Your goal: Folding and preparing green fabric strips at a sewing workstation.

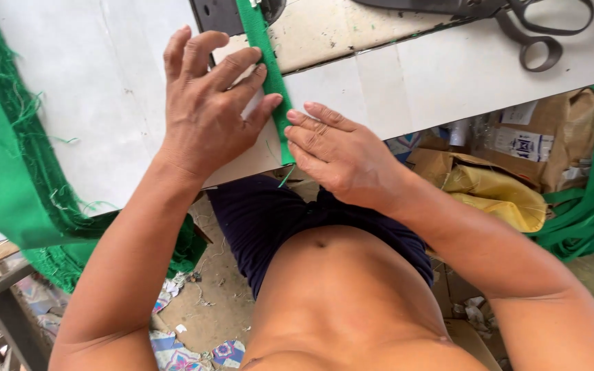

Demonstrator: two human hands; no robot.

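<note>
On the white sewing table (414, 82), near its front edge, a narrow green fabric strip (269, 75) runs from the machine's foot area toward the person. The left hand (207, 110) lies spread and flat, fingertips pressing the strip's left edge; the right hand (342, 154) (fingers extended, gripping nothing) touches the strip's near end. Black-handled scissors (531, 34) rest far right, green cloth (8, 158) hangs at left.

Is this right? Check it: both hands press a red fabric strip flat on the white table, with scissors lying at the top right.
Not quite. The strip is green, not red, as the head view shows. The rest holds: the left hand and the right hand both press it flat on the white table, and the scissors lie at the top right.
</note>
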